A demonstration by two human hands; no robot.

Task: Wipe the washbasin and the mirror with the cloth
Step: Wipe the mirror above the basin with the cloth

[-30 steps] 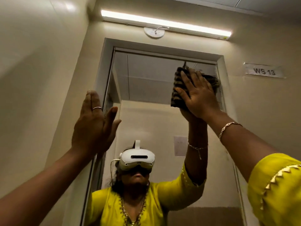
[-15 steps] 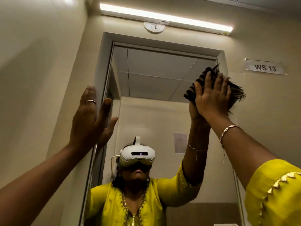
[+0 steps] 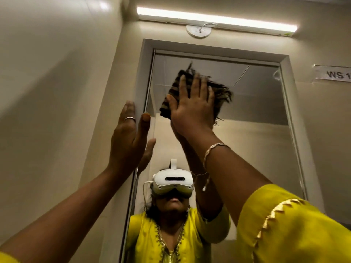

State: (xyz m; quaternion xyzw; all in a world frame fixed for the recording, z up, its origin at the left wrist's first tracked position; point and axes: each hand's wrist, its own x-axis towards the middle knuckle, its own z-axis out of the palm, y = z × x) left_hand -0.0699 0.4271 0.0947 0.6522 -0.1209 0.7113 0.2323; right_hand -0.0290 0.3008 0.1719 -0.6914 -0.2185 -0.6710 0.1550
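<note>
A tall mirror in a grey frame fills the wall in front of me. My right hand presses a dark striped cloth flat against the upper left part of the glass, fingers straight and spread. My left hand is raised with flat fingers against the mirror's left frame edge; a ring sits on one finger. The washbasin is out of view. The mirror reflects a person in a yellow top with a white headset.
A tube light and a round white fitting sit above the mirror. A paper label is stuck on the wall at right. A plain beige side wall closes in on the left.
My right hand has swept the cloth leftward across the top of the mirror, from near the right frame toward the left side. The left hand stays on the left frame.
</note>
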